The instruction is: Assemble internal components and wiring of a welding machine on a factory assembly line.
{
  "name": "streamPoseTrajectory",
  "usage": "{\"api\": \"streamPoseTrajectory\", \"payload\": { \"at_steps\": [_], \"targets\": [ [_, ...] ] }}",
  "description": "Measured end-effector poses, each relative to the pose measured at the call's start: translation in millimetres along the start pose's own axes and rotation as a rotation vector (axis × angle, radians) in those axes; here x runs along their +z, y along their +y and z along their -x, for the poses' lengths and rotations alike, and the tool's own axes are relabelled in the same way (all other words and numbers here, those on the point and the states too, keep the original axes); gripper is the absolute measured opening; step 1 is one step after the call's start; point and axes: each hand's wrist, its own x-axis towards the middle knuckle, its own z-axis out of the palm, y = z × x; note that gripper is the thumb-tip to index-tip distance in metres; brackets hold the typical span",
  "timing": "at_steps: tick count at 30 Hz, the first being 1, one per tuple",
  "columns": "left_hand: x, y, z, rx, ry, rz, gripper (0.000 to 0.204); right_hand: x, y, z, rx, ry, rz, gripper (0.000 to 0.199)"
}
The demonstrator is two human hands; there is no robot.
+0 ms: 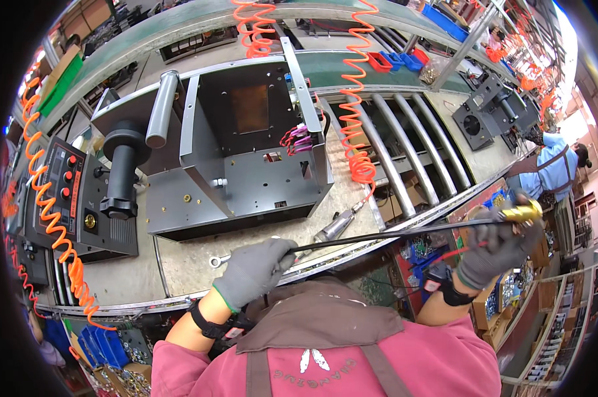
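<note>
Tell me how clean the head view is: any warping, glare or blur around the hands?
Head view: strong fisheye bend, the conveyor rails curve toward the black rim; bright glare washes out the upper right; both gloved hands, left and right, and the black cable look sharp.

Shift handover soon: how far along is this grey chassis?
Done: grey chassis stands open on the bench, side panel up, pink connectors plugged inside. In hand: left hand and right hand stretch a black cable with a brass fitting. Left: cable not attached; chassis still uncovered.
</note>
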Motion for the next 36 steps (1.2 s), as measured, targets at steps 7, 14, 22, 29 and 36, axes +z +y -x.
{"api": "streamPoseTrajectory", "payload": {
  "at_steps": [7,14,22,29,36],
  "targets": [
    [-56,37,-46,0.107,0.602,-0.142,0.018,-7,-42,2,-0.267,-0.031,0.005,0.042],
    [-46,3,-90,-0.069,0.593,-0.298,0.030,-10,2,16,-0.175,0.023,-0.046,0.044],
    [-25,-39,-114,0.062,0.839,-0.083,0.031,3,10,29,-0.175,-0.039,0.194,0.055],
    [-24,-49,-117,0.077,0.856,-0.248,0.032,4,15,26,-0.177,-0.094,0.184,0.051],
    [-13,-56,-117,-0.103,0.631,-0.021,0.035,22,37,24,-0.253,0.075,0.467,0.047]
  ]
}}
